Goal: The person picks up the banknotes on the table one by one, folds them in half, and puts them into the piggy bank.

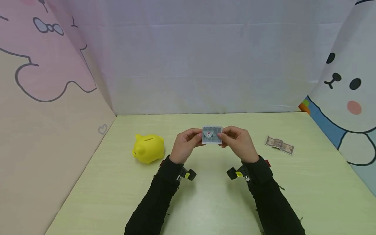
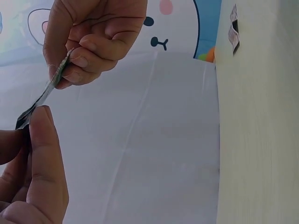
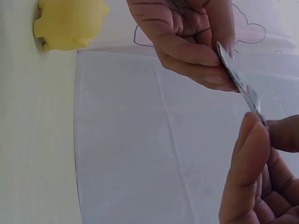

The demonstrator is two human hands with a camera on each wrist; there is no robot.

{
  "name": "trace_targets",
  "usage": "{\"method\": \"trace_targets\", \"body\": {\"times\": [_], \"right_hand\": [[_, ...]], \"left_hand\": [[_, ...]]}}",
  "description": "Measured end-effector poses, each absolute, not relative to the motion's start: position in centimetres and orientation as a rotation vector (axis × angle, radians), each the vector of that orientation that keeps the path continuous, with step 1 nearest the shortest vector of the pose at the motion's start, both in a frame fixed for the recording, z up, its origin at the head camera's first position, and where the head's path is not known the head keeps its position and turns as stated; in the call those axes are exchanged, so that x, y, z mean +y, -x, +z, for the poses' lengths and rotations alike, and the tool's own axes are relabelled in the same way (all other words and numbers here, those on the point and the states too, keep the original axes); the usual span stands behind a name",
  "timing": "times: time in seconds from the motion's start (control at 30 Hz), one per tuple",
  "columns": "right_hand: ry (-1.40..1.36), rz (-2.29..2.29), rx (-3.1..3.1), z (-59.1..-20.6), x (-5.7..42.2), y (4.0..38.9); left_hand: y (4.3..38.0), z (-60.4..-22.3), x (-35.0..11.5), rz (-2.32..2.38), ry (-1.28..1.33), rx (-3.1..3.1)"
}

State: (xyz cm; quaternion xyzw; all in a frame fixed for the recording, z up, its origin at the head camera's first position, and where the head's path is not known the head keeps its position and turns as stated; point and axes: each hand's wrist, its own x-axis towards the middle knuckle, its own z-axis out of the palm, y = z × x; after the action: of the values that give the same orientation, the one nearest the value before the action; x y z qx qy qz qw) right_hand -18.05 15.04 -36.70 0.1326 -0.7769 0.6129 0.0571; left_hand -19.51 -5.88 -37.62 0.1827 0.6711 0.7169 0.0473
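Between both hands, a small grey-green piece of paper [image 1: 211, 138] with a pale border and a little printed face is held up above the table; it looks like a folded banknote. My left hand [image 1: 185, 146] pinches its left edge between thumb and fingers. On the opposite edge, my right hand [image 1: 241, 145] pinches it the same way. Seen almost edge-on in the left wrist view, the folded banknote [image 2: 46, 92] is thin and slightly bent. A yellow piggy bank [image 1: 149, 148] with a slot on top stands on the table, left of my left hand.
A creased brownish banknote [image 1: 279, 145] lies on the pale table [image 1: 211, 209], to the right of my right hand. Behind the table hangs a white cloth [image 1: 205, 65]. Cartoon-printed cloth flanks both sides.
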Motion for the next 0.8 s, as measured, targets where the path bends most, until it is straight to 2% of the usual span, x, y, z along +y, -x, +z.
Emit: {"method": "trace_targets", "body": {"times": [0.8], "right_hand": [[-0.380,1.861,-2.349,-36.71,14.63,17.90]], "left_hand": [[18.75,-37.50,-5.48,2.090,-0.630,2.014]]}}
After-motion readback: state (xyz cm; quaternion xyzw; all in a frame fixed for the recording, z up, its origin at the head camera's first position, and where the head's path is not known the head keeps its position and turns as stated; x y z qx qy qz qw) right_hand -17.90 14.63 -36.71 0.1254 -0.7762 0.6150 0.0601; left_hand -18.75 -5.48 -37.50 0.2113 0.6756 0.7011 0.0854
